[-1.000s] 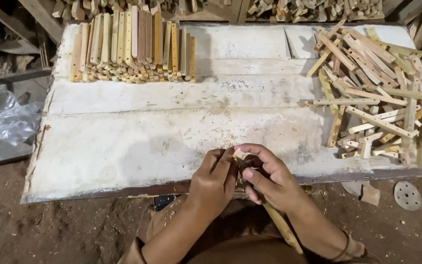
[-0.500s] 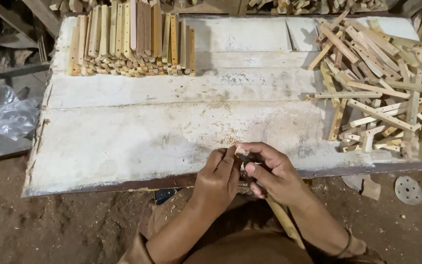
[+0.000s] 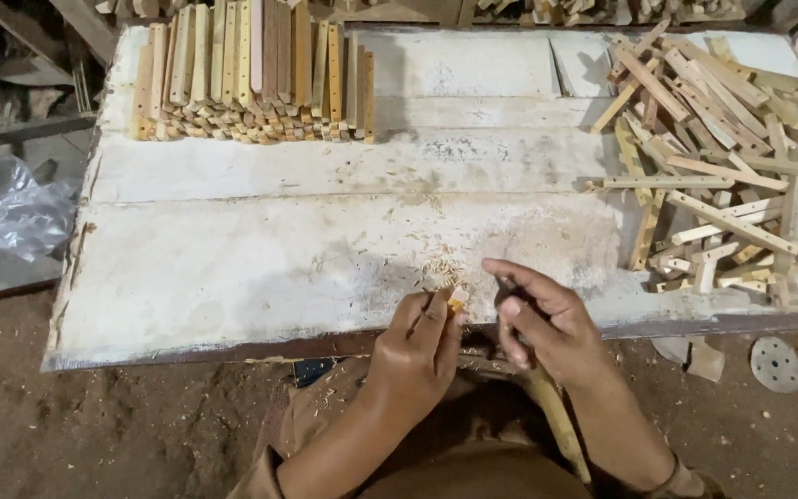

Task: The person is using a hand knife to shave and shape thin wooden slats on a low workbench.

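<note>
Since the white worktable (image 3: 279, 249) fills most of the frame, it is logged first: worn painted boards, near edge running across the lower middle.

- Upper left: stacked sticks (image 3: 251, 74), laid side by side in neat rows, cut ends facing the viewer.
- Right side: loose pile (image 3: 722, 157) of similar sticks, crossed at all angles.
- Left edge, off the table: crumpled plastic bag (image 3: 16, 203).
- Lower right, on the dirt floor: small round disc (image 3: 776, 363).

Hands are at the near table edge, bottom centre, close together but not touching.
- Left hand (image 3: 413, 356): fingers pinched tight on a small wooden piece (image 3: 457, 298).
- Right hand (image 3: 547, 323): curled round a tool handle (image 3: 556, 416), index finger stretched toward the piece. The working end is hidden, so whether it meets the wood cannot be told.
- Shavings (image 3: 436, 273) lie on the table just above the piece.

Judgement: the step in hand looks like trimming the piece's end. A further cut would call for a firm left pinch and a short, controlled stroke kept clear of the fingertips.

Orientation: only the pale tip of the piece shows, pointing up and slightly right; its long axis appears near-vertical in frame, the rest buried in the hand. The handle's axis runs from the right hand down to the lower right.
</note>
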